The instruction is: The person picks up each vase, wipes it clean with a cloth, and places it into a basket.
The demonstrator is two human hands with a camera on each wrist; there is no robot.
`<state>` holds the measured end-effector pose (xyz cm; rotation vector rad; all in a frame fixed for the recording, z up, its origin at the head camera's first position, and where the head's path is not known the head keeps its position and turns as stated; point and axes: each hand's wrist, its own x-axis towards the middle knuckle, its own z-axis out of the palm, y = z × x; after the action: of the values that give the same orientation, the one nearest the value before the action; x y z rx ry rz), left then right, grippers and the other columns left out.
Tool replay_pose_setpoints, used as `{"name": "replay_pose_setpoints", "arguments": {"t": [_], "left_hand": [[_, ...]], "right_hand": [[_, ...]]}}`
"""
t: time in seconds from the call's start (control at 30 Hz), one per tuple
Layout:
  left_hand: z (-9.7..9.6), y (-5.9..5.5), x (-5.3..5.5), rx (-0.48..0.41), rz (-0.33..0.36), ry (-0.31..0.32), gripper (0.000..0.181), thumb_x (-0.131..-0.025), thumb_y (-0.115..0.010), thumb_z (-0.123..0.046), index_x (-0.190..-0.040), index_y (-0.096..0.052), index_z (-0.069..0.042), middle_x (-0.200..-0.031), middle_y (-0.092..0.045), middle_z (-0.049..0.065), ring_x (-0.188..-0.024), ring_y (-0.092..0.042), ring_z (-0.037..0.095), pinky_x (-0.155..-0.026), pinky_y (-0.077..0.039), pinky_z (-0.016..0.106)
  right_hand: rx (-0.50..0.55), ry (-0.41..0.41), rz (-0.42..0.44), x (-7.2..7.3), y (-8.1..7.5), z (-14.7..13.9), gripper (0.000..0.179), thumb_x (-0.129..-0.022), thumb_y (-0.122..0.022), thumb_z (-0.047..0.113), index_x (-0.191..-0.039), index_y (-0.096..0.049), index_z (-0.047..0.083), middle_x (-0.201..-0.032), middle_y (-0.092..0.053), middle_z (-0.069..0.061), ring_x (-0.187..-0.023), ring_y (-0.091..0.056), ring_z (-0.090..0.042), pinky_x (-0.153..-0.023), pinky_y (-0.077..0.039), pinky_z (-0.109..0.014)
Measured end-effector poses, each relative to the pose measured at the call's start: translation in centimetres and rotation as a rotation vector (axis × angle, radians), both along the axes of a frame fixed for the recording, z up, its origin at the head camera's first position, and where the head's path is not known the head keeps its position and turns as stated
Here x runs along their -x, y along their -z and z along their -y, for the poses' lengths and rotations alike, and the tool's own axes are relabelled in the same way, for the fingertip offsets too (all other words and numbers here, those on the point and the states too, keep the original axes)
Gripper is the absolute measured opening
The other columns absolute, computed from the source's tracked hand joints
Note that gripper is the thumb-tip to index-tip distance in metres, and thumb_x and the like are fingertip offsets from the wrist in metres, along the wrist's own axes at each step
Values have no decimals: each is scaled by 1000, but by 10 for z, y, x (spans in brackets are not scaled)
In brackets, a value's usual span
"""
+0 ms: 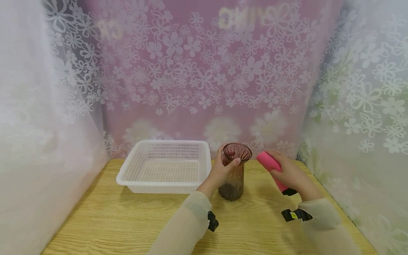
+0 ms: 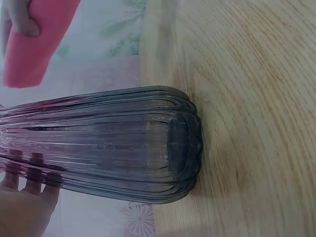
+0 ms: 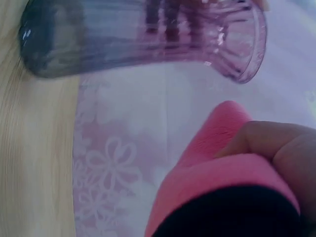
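A ribbed glass vase (image 1: 235, 179), pinkish at its flared rim and grey toward the base, stands on the wooden table. Around its neck my left hand (image 1: 219, 172) grips, thumb near the rim; in the left wrist view, several fingers show through the glass. To the right, my right hand (image 1: 292, 175) holds a pink, soft-looking thick roll (image 1: 269, 162) with a black end, its exact kind unclear. The roll is tilted, its pink end up toward the vase's rim but apart from it. In the right wrist view, a gap separates the roll (image 3: 190, 185) from the vase (image 3: 113, 39).
A white perforated plastic basket (image 1: 164, 188) sits left of the vase, close to my left hand. The wooden tabletop (image 1: 127, 223) ends at hanging curtains with white flowers (image 1: 204, 78) at the back and on both sides. Each wrist wears a dark strap-mounted device.
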<state>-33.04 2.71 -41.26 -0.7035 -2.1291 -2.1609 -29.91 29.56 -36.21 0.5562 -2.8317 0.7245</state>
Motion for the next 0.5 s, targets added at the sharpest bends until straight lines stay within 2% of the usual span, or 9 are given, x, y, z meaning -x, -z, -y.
{"name": "replay_pose_setpoints", "arguments": {"t": [0.1,0.2,0.37,0.5], "left_hand": [[-1,1,0,-15,-1,6,92,-92,-69,-50,-161,-11,-29,-143,-51,11,-123,-56,23,-97,-50,40],[-2,2,0,-13,-2,0,91,-91,-68,-53,-160,-12,-31,-142,-52,10,-122,-57,21,-97,-50,39],[-3,4,2,-8,5,-19,90,-88,-68,-59,-158,-16,-36,-137,-55,6,-117,-59,17,-96,-50,37],[-3,4,3,-12,9,-23,91,-88,-68,-61,-158,-17,-37,-136,-56,6,-119,-59,18,-97,-49,39]], "right_hand": [[103,-9,-24,-2,2,5,72,-94,-62,5,-158,-31,11,-150,-35,-26,-87,-57,-33,-63,-50,-39],[197,-9,-83,-2,8,11,73,-94,-61,1,-158,-30,11,-151,-35,-27,-90,-56,-37,-63,-50,-40],[330,55,-184,0,17,27,74,-94,-60,0,-159,-28,11,-153,-33,-27,-103,-53,-44,-70,-51,-51],[453,99,-226,1,26,42,76,-94,-58,0,-160,-25,15,-153,-33,-26,-104,-52,-44,-75,-49,-56]]}}
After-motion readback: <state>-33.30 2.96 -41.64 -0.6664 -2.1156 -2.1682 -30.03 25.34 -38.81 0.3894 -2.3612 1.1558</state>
